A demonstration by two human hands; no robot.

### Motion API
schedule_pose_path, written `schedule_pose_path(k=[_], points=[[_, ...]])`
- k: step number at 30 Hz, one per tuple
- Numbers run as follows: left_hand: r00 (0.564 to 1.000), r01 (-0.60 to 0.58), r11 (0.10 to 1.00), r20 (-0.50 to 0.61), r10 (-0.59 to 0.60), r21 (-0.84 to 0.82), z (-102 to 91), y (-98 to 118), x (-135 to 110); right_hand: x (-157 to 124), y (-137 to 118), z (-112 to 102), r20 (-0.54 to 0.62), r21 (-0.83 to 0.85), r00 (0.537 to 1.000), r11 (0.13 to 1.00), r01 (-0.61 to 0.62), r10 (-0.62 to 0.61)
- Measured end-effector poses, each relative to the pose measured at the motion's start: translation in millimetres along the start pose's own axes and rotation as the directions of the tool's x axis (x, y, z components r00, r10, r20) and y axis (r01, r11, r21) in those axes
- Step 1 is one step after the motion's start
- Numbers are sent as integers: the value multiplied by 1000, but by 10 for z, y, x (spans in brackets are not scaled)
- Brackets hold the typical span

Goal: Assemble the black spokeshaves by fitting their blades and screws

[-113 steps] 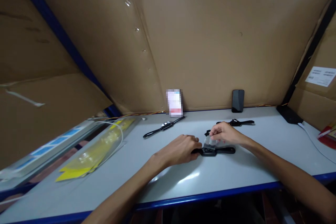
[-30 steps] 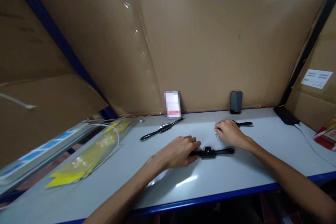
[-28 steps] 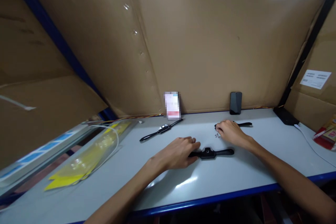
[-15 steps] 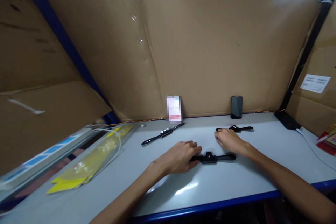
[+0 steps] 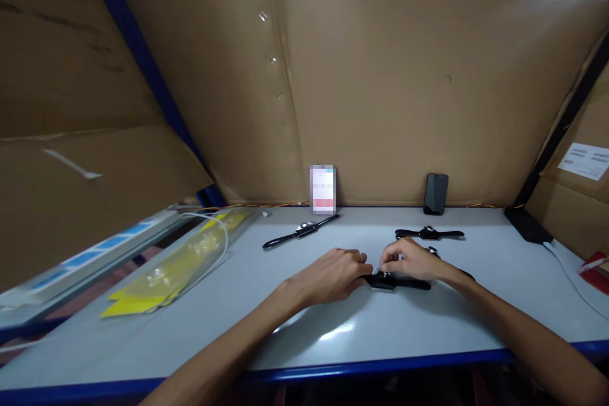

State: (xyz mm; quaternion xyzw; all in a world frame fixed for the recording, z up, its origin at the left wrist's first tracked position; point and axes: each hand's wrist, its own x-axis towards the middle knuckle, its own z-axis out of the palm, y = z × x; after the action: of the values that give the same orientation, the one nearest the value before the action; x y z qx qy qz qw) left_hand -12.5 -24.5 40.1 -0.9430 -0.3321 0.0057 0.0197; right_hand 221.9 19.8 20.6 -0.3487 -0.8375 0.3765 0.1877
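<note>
My left hand (image 5: pixel 340 274) is closed around the left handle of a black spokeshave (image 5: pixel 412 284) low over the table. My right hand (image 5: pixel 412 259) has its thumb and fingers pinched together at the middle of that tool, by some small shiny parts. What sits between those fingertips is too small to make out. Under and behind my right hand lies another black spokeshave (image 5: pixel 466 274), mostly hidden. Farther back is a spokeshave (image 5: pixel 431 234) lying level, and at the left a spokeshave (image 5: pixel 304 230) lies at a slant.
Against the cardboard wall (image 5: pixel 371 89) lean a blurred-out card or screen (image 5: pixel 322 190) and a black phone (image 5: pixel 436 194). To the left are yellow plastic packaging (image 5: pixel 181 260), a white cable and a power strip (image 5: pixel 90 257). A black box (image 5: pixel 528 225) with a cable is at right.
My right hand has moved from the back spokeshave toward me and left, to the middle of the one in my left hand. That spokeshave has turned a little. The view has shifted.
</note>
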Motion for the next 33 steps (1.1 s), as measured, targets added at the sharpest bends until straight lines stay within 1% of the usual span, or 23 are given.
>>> schedule_pose_path(k=[4, 8, 11, 19, 22, 25, 28, 33], points=[[1000, -5, 1000, -2, 5, 20, 6, -5, 2, 10, 22, 40, 15, 29, 1000, 999, -14, 14], [1000, -11, 1000, -9, 11, -3, 17, -8, 0, 24, 32, 64, -5, 52, 1000, 998, -21, 21], [1000, 4, 1000, 9, -4, -8, 3, 3, -5, 33, 39, 84, -30, 53, 999, 998, -24, 25], [1000, 7, 1000, -4, -8, -12, -13, 14, -5, 15, 27, 146, -98, -100, 995, 995, -28, 18], [1000, 19, 1000, 7, -19, 7, -12, 15, -4, 1, 4, 177, -119, -196, 993, 979, -51, 28], [1000, 26, 1000, 12, -26, -5, -13, 17, -5, -40, -87, 181, -133, -368, 991, 927, -75, 28], [1000, 28, 999, 13, -28, -21, -14, 19, -3, -101, -207, 149, -104, -530, 995, 847, -49, -7], [999, 29, 999, 14, -29, -45, -7, 19, 2, -159, -325, 149, -48, -692, 999, 722, -24, -12]])
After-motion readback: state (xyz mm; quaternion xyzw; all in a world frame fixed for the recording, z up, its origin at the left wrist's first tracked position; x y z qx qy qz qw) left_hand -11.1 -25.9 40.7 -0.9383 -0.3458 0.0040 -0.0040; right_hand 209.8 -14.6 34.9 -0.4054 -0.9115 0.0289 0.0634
